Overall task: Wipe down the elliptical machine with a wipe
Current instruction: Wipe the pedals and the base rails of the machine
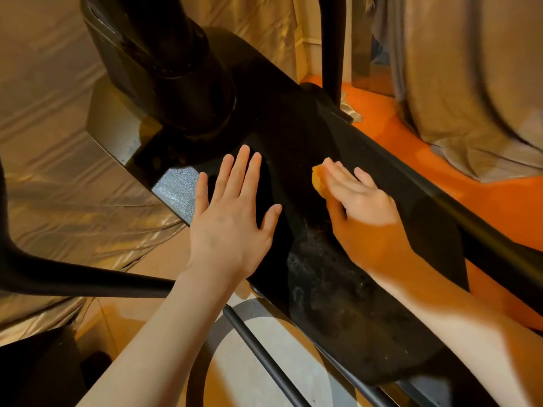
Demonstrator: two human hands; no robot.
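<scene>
While we look down over the black plastic housing of the elliptical machine (293,136), both of our bare hands lie on its top surface. Our left hand (232,218) rests flat on the dark cover with fingers straight and spread, its grip wide and holding nothing. Our right hand (361,201) presses a small crumpled orange wipe (318,179) onto the housing; the fingers lie nearly straight over it, and the wipe peeks out at the fingertips. Below the right wrist, the black surface shows pale dusty blotches. A thick black upright column (176,54) rises from the housing above our left hand. Shiny tan sheeting (44,113) lies to the left, and bright orange flooring (411,136) shows to the right beside draped grey cloth (470,69).
</scene>
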